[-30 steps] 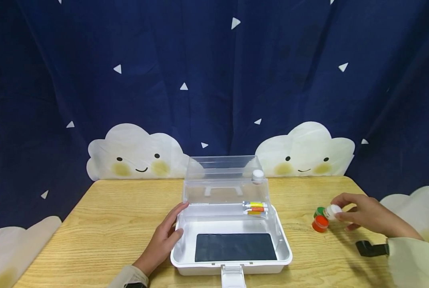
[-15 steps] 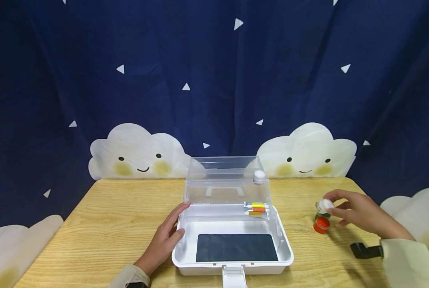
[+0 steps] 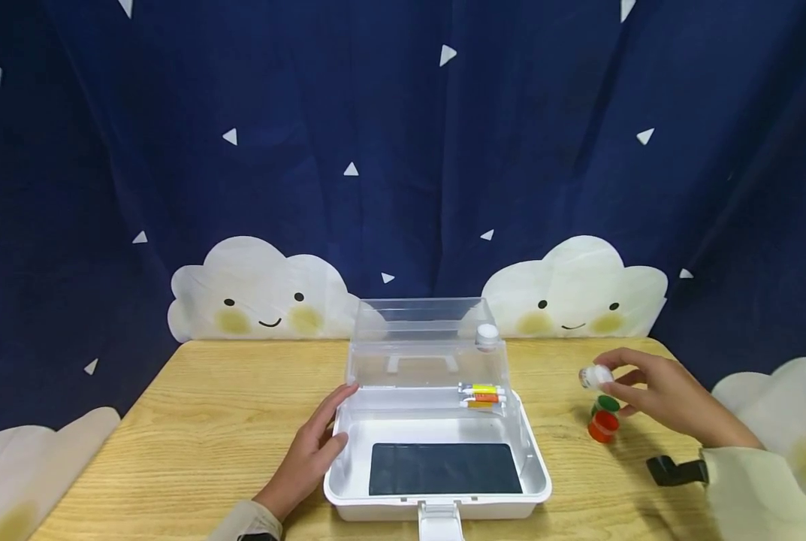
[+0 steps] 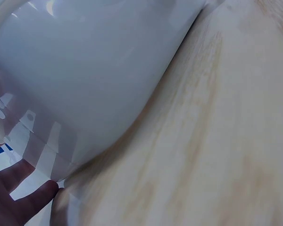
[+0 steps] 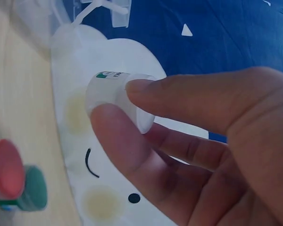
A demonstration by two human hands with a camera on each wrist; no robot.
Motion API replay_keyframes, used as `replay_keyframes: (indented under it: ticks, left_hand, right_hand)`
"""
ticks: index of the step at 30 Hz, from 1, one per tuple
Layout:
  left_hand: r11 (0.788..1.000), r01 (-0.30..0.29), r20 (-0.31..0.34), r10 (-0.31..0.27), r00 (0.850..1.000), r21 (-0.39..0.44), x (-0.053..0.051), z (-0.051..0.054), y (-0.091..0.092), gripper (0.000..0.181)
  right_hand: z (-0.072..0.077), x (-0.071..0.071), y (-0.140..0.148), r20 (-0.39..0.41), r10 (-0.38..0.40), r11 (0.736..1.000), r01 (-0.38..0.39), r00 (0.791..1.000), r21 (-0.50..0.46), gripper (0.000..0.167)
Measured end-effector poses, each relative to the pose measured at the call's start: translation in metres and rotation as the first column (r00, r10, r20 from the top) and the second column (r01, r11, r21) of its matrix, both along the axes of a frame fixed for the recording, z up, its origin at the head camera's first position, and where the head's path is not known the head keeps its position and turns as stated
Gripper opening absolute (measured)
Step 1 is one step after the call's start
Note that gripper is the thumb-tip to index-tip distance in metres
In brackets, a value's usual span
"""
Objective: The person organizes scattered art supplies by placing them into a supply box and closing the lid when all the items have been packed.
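My right hand [image 3: 673, 394] pinches a small white jar [image 3: 595, 376] between thumb and fingers; in the right wrist view the jar [image 5: 108, 89] lies tilted on its side in that grip. Just below it on the table stand a green-lidded jar [image 3: 605, 406] and a red jar [image 3: 603, 426], side by side. With straight, spread fingers, my left hand [image 3: 304, 454] rests against the left side of a white box [image 3: 436, 507] whose clear lid [image 3: 419, 361] is raised. In the left wrist view, fingertips touch the box's wall [image 4: 85, 70].
Several paint tubes [image 3: 482, 396] lie at the box's back right, and another white-capped jar [image 3: 487, 336] shows at the lid's right. A dark panel [image 3: 445, 469] covers part of the box floor. Behind the wooden table [image 3: 206, 421] hangs a blue curtain [image 3: 403, 150].
My right hand has moved left and slightly away from me with the white jar, now clear of the green and red jars. The left hand has stayed at the box.
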State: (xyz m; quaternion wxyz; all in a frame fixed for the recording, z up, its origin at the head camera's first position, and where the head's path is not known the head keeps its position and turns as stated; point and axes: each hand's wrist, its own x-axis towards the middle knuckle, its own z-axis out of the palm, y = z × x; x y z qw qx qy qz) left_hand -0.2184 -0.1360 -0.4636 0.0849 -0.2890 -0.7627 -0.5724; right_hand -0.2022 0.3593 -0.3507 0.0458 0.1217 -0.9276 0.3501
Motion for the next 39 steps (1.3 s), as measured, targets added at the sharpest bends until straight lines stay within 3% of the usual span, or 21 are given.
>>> replay_keyframes:
  ticks: [9,16,23,39]
  left_hand:
    - [1.000,0.003,-0.027,-0.003,1.000,0.002,0.000,-0.001,0.001,0.069]
    - [1.000,0.006,-0.025,-0.006,1.000,0.007,0.000,-0.002,0.001,0.068]
    - [1.000,0.028,-0.019,-0.028,0.999,0.009,-0.002,-0.002,0.001,0.067]
    - [1.000,0.007,-0.015,-0.007,1.000,0.000,0.000,0.001,0.000,0.066]
  right_hand:
    - [0.007,-0.009,-0.019,-0.167,0.053,0.998,-0.057,0.985,-0.017,0.028]
    - [0.014,-0.019,-0.039,-0.121,0.017,0.999,-0.021,0.992,-0.033,0.033]
    - [0.018,-0.025,-0.054,-0.146,-0.009,0.999,0.004,0.989,-0.037,0.036]
    - [0.028,-0.040,-0.083,-0.316,0.002,0.997,-0.028,0.949,-0.079,0.036]
